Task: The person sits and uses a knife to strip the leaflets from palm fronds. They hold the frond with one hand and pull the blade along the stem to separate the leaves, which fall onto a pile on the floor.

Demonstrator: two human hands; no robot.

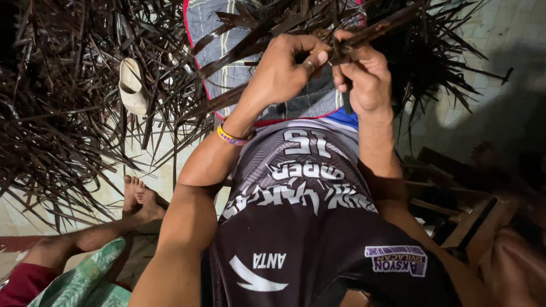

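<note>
My left hand (281, 71) and my right hand (364, 74) meet over my lap, both pinched on a dark dried palm stalk (387, 25) that runs up to the right. Long dark leaf strips (227, 59) trail from the stalk across a grey checked cloth (213, 25) on my lap. A yellow and purple wristband (230, 136) circles my left wrist. A dark handle-like piece sticks down from under my right hand; I cannot tell what it is.
Heaps of dried dark palm leaves (62, 113) cover the tiled floor at left and top. A pale sandal (132, 85) lies among them. Another person's bare legs and feet (139, 199) stretch in from lower left. Wooden pieces (472, 216) lie at right.
</note>
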